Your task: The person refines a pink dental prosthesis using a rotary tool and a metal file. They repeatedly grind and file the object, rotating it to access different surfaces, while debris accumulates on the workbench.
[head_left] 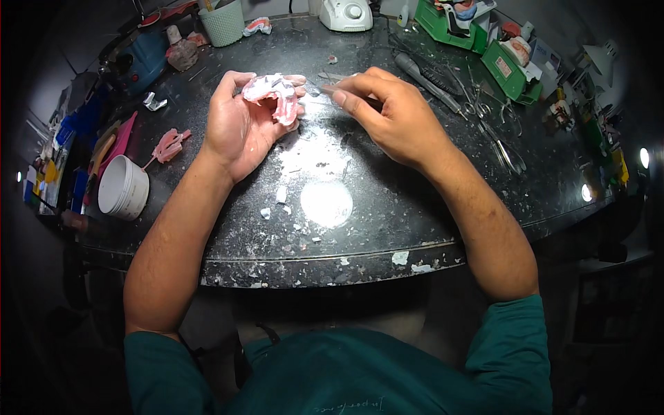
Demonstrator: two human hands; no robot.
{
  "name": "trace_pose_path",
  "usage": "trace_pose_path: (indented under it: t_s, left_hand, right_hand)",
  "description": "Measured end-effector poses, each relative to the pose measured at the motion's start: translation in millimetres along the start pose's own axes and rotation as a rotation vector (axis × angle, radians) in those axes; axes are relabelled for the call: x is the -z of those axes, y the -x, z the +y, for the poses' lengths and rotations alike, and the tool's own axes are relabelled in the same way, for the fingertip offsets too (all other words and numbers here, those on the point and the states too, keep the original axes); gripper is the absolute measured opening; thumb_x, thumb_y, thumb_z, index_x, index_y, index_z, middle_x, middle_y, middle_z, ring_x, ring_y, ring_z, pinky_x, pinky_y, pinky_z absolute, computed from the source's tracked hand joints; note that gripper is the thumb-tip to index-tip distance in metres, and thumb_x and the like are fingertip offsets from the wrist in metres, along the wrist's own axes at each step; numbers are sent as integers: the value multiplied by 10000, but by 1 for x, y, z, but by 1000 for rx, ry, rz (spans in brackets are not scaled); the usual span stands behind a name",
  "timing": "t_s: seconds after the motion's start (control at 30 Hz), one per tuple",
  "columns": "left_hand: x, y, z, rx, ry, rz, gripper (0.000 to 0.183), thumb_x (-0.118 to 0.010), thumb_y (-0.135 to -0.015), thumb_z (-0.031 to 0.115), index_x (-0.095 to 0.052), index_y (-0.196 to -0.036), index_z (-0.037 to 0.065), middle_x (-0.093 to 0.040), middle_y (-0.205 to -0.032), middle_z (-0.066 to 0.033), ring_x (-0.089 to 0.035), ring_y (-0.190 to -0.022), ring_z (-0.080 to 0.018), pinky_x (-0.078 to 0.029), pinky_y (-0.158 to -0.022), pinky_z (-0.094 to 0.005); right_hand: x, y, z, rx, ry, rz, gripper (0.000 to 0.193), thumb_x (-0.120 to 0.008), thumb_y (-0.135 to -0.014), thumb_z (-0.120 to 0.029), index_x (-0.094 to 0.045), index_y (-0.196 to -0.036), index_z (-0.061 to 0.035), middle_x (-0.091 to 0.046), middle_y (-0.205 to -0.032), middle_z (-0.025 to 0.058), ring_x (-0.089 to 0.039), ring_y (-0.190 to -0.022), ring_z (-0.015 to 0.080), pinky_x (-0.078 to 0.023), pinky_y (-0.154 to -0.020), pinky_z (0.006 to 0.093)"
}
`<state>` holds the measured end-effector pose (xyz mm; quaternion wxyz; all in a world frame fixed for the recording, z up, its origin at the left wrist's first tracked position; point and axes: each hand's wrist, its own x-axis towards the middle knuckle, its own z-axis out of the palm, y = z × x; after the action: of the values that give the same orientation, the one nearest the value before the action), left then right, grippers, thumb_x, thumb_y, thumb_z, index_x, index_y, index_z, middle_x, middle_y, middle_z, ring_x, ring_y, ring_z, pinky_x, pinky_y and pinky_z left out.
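Note:
My left hand (232,131) is turned palm up and cradles a pink and white horseshoe-shaped dental mould (283,104), its fingers curled behind and under it. White, plaster-like lumps cover the top of the mould, and pink shows along its inner curve and lower end. To its right, my right hand (398,114) is closed in a pinch on a thin metal tool (326,88). The tool's tip points left toward the mould, with a small gap between them. My palm and fingers hide most of its handle, so its exact kind is unclear.
Pale crumbs (281,195) lie on the dark bench. A white tub (124,187) and a pink branching piece (169,145) are at left. A black handpiece (429,83), scissors and pliers (508,155) lie right. Green boxes (508,72) and a white control unit (346,15) stand behind.

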<state>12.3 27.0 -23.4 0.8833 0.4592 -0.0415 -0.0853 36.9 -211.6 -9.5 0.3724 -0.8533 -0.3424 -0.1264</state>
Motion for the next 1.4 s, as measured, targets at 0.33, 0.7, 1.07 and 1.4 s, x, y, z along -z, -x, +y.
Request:
trace_pose_path:
  t_s: [0.33,0.7,1.07,1.4]
  left_hand:
    - [6,-1,5,63,151,-93,632,-388,-1023,420,-501,-1372,-95,-610,-1256,-234,-641,-1079,-309,-528,-952,-434]
    - [-12,2,1,-96,-85,0,567,-393,-1087,440,-527,-1350,-45,-614,-1211,-195,-672,-1038,-274,-589,-934,-458]
    - [-20,3,2,-50,46,93,571,-445,-1064,456,-564,-1219,-80,-612,-1167,-243,-670,-1057,-304,-578,-976,-469]
    - [-8,0,0,-25,35,-109,518,-404,-1080,445,-564,-1207,-32,-628,-1206,-259,-687,-1034,-333,-611,-904,-461]
  right_hand:
    - [9,-3,21,-256,165,-174,294,-756,-909,-293,-738,-1102,-73,-662,-889,65,-614,-801,159,-509,-753,318]
    - [54,-17,69,-310,325,155,503,-800,-818,-490,-714,-1069,-63,-676,-1053,142,-673,-962,288,-540,-846,390]
    - [99,-8,111,-665,368,-266,530,-873,-740,-500,-642,-717,-23,-610,-636,82,-600,-636,219,-471,-624,386]
    - [62,-17,88,-535,-1369,128,244,-739,-946,-303,-657,-951,-73,-545,-680,-64,-447,-526,38,-310,-449,205]
